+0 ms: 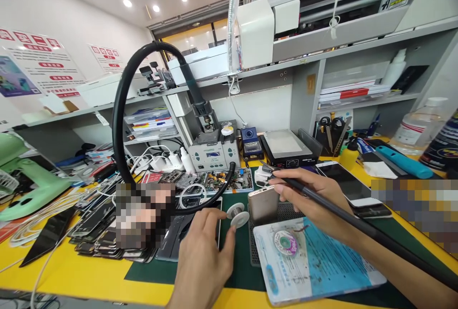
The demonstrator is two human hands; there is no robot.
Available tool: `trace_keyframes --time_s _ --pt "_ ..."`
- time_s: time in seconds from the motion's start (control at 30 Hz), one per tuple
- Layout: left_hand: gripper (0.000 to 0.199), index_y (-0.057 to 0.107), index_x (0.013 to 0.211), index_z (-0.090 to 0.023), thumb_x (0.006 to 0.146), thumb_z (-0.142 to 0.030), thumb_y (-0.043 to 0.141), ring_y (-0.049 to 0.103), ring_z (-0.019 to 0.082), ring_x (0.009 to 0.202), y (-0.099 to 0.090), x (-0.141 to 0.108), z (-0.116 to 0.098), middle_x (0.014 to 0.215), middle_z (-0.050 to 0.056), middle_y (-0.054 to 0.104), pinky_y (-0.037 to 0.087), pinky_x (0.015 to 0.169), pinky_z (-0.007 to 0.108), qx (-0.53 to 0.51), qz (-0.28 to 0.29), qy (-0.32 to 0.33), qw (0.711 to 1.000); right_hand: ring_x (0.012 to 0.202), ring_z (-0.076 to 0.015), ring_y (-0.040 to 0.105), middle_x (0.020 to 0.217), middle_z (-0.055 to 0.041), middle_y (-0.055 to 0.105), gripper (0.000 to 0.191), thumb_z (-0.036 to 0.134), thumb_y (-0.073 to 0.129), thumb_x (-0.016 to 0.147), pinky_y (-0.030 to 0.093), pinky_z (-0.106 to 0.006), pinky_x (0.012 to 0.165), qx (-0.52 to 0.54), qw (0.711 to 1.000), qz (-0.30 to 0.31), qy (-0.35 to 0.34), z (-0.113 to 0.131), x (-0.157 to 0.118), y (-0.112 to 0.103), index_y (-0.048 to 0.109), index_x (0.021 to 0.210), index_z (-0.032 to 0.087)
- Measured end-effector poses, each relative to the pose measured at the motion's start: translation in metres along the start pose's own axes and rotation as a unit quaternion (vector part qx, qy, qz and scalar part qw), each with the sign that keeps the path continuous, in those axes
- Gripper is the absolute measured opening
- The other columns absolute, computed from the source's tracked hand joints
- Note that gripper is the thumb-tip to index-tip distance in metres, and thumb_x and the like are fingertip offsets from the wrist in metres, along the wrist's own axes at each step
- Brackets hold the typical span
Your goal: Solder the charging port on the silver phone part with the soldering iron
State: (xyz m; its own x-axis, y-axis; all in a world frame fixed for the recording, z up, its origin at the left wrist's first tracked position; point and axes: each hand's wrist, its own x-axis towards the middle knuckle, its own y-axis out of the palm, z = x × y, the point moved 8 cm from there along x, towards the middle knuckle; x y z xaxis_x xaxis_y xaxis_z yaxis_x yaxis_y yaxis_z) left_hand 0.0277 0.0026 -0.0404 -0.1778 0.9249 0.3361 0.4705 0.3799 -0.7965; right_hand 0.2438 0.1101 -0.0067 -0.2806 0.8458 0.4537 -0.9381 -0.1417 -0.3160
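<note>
My left hand (205, 247) pinches a small white spool of solder wire (237, 216) between thumb and fingers. In my right hand (311, 194) a black soldering iron (304, 188) is gripped like a pen, its cord running down to the right. The iron's tip lies just above a gold smartphone (263, 206), which stands on edge with its port end up; I cannot tell whether they touch. My right fingers are close beside the phone's upper corner. A dark perforated pad (255, 247) is under the phone. Nearer me, a blue-and-white mat (322, 261) bears a roll of desoldering braid (286, 242).
At left lie stacked phone parts (96, 223) and tangled white cables (32, 230). A thick black hose (119, 108) arches from the rework station (214, 154). A white smartphone (345, 182) lies to the right. Behind stand a hot plate (289, 149) and a parts tray (229, 182).
</note>
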Motion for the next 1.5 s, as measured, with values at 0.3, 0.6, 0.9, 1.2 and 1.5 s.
trace_keyframes --time_s 0.3,0.6,0.9,1.2,1.5 --pt "0.021 0.069 0.098 -0.021 0.096 -0.021 0.048 0.064 0.022 0.078 0.017 0.03 0.018 0.093 0.005 0.068 0.043 0.067 0.032 -0.023 0.092 -0.007 0.995 0.06 -0.0152 0.072 0.105 -0.003 0.083 0.024 0.034 0.072 0.093 0.059 -0.024 0.047 0.004 1.0 0.004 -0.004 0.003 0.001 0.0 0.076 0.116 0.029" --pt "0.018 0.072 0.082 -0.022 0.089 -0.019 0.056 0.064 0.02 0.073 0.014 0.058 0.006 0.083 0.002 0.074 0.037 0.063 0.029 -0.004 0.213 0.091 0.973 0.076 -0.0203 0.078 0.106 -0.0041 0.083 0.025 0.038 0.072 0.092 0.063 -0.024 0.05 0.007 1.0 0.009 0.0 0.005 0.001 0.0 0.077 0.116 0.029" --pt "0.015 0.061 0.069 -0.02 0.08 -0.008 0.06 0.048 0.014 0.057 0.015 0.065 0.003 0.064 -0.003 0.06 0.03 0.056 0.027 -0.001 0.217 0.111 0.97 0.071 -0.0198 0.078 0.106 -0.005 0.083 0.028 0.039 0.073 0.091 0.062 -0.024 0.048 0.003 1.0 0.004 0.003 0.003 0.002 0.0 0.077 0.116 0.028" --pt "0.015 0.063 0.082 -0.016 0.093 -0.024 0.068 0.052 0.012 0.062 0.02 0.066 0.015 0.072 -0.005 0.057 0.041 0.057 0.024 -0.119 0.206 0.082 0.968 0.075 -0.0202 0.078 0.109 -0.0055 0.083 0.029 0.042 0.073 0.091 0.061 -0.023 0.049 0.007 1.0 0.008 0.008 0.002 0.0 0.0 0.077 0.116 0.029" --pt "0.014 0.062 0.083 -0.018 0.095 -0.025 0.058 0.05 0.013 0.067 0.017 0.061 0.018 0.076 -0.001 0.058 0.037 0.061 0.026 -0.24 0.145 0.074 0.957 0.058 -0.0149 0.07 0.107 -0.005 0.082 0.028 0.043 0.071 0.092 0.057 -0.025 0.047 -0.02 1.0 0.01 0.009 0.005 0.0 -0.001 0.078 0.115 0.029"
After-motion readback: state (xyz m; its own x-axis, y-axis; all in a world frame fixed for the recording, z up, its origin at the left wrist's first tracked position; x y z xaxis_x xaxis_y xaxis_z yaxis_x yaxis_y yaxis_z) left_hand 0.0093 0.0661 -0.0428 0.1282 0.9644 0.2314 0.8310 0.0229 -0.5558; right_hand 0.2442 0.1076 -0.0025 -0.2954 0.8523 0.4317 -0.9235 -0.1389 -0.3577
